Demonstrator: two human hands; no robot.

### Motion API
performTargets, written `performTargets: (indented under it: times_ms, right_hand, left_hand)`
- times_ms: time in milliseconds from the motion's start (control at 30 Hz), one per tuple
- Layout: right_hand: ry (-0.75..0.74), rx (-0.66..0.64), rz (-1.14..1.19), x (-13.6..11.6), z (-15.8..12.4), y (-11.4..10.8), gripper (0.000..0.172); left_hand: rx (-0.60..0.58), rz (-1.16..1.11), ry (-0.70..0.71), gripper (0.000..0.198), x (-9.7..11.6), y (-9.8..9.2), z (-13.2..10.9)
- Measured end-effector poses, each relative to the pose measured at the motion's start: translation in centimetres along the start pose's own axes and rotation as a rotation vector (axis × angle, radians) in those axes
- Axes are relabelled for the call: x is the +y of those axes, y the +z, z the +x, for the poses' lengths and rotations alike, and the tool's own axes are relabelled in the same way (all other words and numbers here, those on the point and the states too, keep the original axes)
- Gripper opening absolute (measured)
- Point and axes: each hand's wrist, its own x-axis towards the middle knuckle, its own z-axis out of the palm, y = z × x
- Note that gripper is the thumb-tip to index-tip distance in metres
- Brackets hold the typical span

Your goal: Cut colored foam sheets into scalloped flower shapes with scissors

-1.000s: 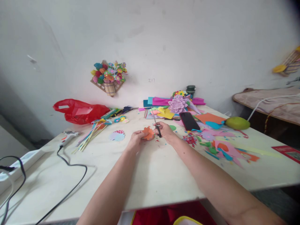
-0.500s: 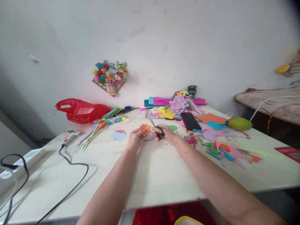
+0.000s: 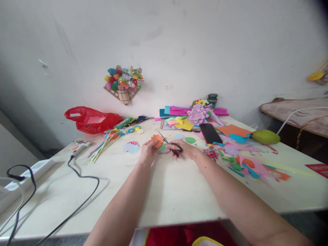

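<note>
My left hand [image 3: 147,152] pinches an orange paper flower [image 3: 156,139] at the middle of the white table [image 3: 164,191]. My right hand [image 3: 185,149] is closed round the black handles of a pair of scissors [image 3: 171,146]. The blades point up and to the left, with their tips beside the flower. Small green and pale paper pieces [image 3: 163,148] lie under the flower between my hands.
Coloured paper sheets and a purple paper flower [image 3: 196,114] lie at the back, with a black phone [image 3: 208,133] and scraps [image 3: 246,163] to the right. A green fruit [image 3: 265,137], red bag [image 3: 92,119], coloured sticks [image 3: 104,143] and a corded glue gun [image 3: 79,147] are also here.
The scissors swung from nearly upright to a low slant toward the left. My left hand turned the orange flower and raised it slightly. The view drifted a little.
</note>
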Motion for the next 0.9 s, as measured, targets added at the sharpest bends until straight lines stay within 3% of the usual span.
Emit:
performTargets:
  times_ms: [300,900]
  right_hand:
    - [0.05,-0.008,-0.044,-0.7,-0.2,0.2,0.034]
    - [0.104,0.041,-0.122,-1.6,-0.4,0.8,0.03]
  left_hand:
    - [0.071,-0.036,-0.031,0.009,0.0,0.1,0.1]
    - [0.08,-0.045,-0.046,0.011,-0.2,0.1,0.2]
